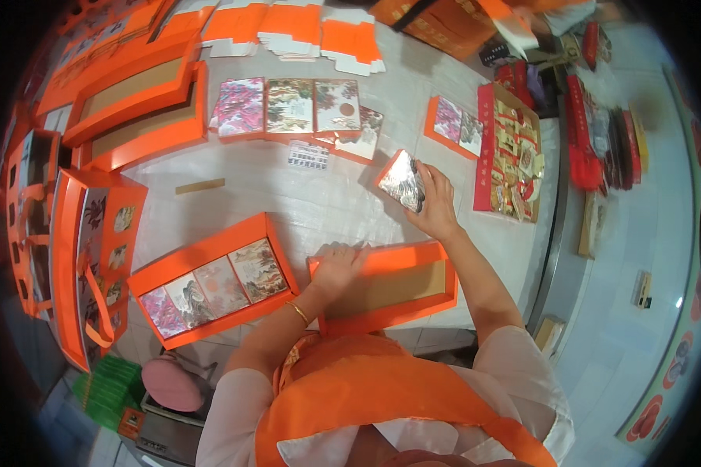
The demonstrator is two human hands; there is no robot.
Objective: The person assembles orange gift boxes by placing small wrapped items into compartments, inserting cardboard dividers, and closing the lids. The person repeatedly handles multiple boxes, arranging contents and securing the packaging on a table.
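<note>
- A stack of orange bags (pixel 93 265) with cord handles is seen at 9 o'clock, at the table's left edge.
- A filled orange tray (pixel 214 280), holding four picture-printed packets in a row, is found at about 7 o'clock, just left of the left hand.
- The left hand (pixel 335 268) is laid on the near-left corner of an empty orange tray (pixel 389 288), which sits at 6 o'clock close to the body; the fingers are curled narrowly over the rim, and a gold bangle (pixel 297 313) is worn at the wrist.
- A row of three picture packets (pixel 288 107) in an orange lid is placed at 12 o'clock, well apart from both hands.
- A small flat packet (pixel 401 180), silvery on its visible face with an orange edge, is held at about 1 o'clock above the table (pixel 304 194).
- The right hand (pixel 436 204) is closed around that packet's right edge, thumb and fingers pinching it, with the packet tilted.
- A red and gold gift box (pixel 510 152) is set at 2 o'clock, just right of the right hand.
</note>
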